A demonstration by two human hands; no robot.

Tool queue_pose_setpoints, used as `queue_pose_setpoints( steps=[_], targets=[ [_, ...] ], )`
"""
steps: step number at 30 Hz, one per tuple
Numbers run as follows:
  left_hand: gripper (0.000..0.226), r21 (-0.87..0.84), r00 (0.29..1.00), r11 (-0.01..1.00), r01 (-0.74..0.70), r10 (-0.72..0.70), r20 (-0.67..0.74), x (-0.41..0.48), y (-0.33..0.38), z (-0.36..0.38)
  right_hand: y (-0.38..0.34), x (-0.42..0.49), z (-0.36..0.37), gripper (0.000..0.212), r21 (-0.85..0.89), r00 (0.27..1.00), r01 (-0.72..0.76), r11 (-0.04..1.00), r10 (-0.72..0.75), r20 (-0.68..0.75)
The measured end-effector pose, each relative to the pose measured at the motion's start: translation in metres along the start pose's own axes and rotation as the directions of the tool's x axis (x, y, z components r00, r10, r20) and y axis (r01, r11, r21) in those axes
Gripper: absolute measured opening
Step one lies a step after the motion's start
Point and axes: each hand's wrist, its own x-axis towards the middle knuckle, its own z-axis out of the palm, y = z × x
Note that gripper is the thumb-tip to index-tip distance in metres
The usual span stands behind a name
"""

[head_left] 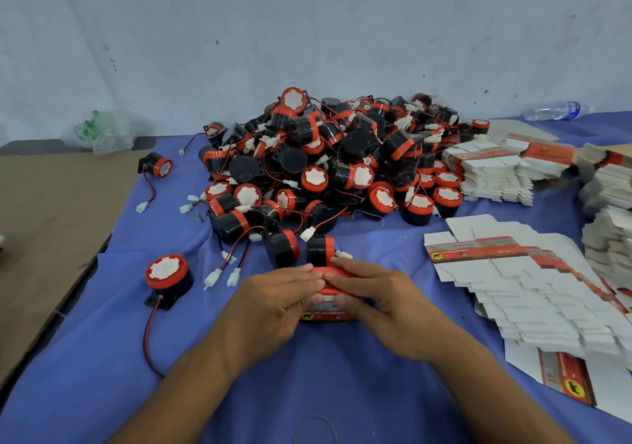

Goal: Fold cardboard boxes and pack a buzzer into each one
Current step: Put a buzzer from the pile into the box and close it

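Small packing workshop, heap of buzzers, stacks of flat cartons, cloth-covered table

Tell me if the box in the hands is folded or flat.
Folded up: the box has depth between left hand and right hand, unlike flat blanks.

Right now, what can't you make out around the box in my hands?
Head view only:
1. Box: the left hand and right hand cover most of it, so its contents and flaps are hidden.
2. Box print: blurred and too small to read.
3. Flat box stacks: cut off by the right edge.
4. Bottle label: too small to read.
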Motion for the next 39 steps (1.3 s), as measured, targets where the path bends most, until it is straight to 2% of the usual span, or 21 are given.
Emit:
queue_pose_setpoints(
  steps=[3,6,10,13,16,21,24,28,32,34,36,39],
  targets=[
    [0.019,0.043,0.996,0.996,-0.082,0.083,-0.020,0.003,0.001,-0.004,-0.002,0.000,-0.002,0.038,-0.041,1.000,-0.013,0.999,0.014,0.023],
    [0.025,0.070,0.993,0.991,-0.117,0.117,0.005,0.005,0.004,-0.008,-0.002,0.000,-0.004,0.038,-0.130,0.995,-0.032,0.991,0.044,0.084],
    [0.026,0.073,0.991,0.989,-0.127,0.123,0.048,0.006,0.006,-0.012,-0.002,-0.002,-0.006,0.038,-0.207,0.994,0.015,0.978,0.007,0.107],
    [0.019,0.040,0.993,0.996,-0.083,0.079,0.089,0.006,0.008,-0.013,-0.002,-0.001,-0.004,0.036,-0.240,0.996,0.068,0.969,-0.053,0.068],
    [0.026,-0.047,0.993,0.999,0.004,0.001,0.120,0.002,0.008,-0.015,-0.004,0.001,0.001,0.033,-0.226,0.999,0.053,0.973,-0.051,0.010],
    [0.025,-0.095,0.990,0.995,0.044,-0.031,0.136,0.002,0.014,-0.015,-0.011,0.003,0.004,0.029,-0.360,0.989,0.134,0.923,-0.147,-0.011],
    [0.030,-0.117,0.987,0.989,0.089,-0.072,0.141,-0.001,0.011,-0.013,-0.019,-0.001,0.008,0.038,-0.432,0.987,0.147,0.890,-0.163,0.002],
    [0.043,-0.294,0.956,0.918,0.267,-0.215,0.199,-0.009,0.003,-0.012,-0.014,-0.011,0.011,0.048,-0.310,0.999,0.037,0.950,-0.025,0.043],
    [0.041,-0.365,0.944,0.872,0.325,-0.321,0.074,-0.010,0.003,-0.004,-0.007,-0.010,0.007,0.042,-0.159,1.000,-0.022,0.987,0.021,-0.009],
    [0.030,-0.314,0.961,0.910,0.273,-0.275,0.037,-0.010,0.001,-0.005,-0.007,-0.008,0.008,0.041,-0.153,1.000,0.005,0.988,-0.007,-0.012],
    [0.021,-0.231,0.984,0.957,0.174,-0.176,0.012,-0.010,-0.002,-0.005,-0.005,-0.006,0.012,0.040,-0.263,0.995,0.083,0.961,-0.093,-0.028],
    [0.018,-0.145,0.999,0.988,0.052,-0.050,0.015,-0.011,-0.001,-0.007,-0.006,-0.006,0.014,0.034,-0.379,0.978,0.175,0.909,-0.203,-0.036]
  ],
)
